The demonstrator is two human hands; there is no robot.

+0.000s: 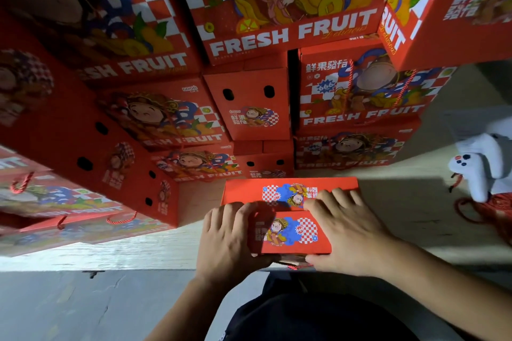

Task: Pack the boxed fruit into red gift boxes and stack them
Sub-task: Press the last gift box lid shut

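"FRESH FRUIT" on every red stack (288, 8).
We press our left hand (230, 238) and right hand (343, 232), fingers spread flat, on the gift box (293, 232), its red flaps showing cartoon figures and checks.

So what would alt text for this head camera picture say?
Both hands, left and right, press flat on the top flaps of a red gift box on the floor, with stacked red "Fresh Fruit" boxes behind.
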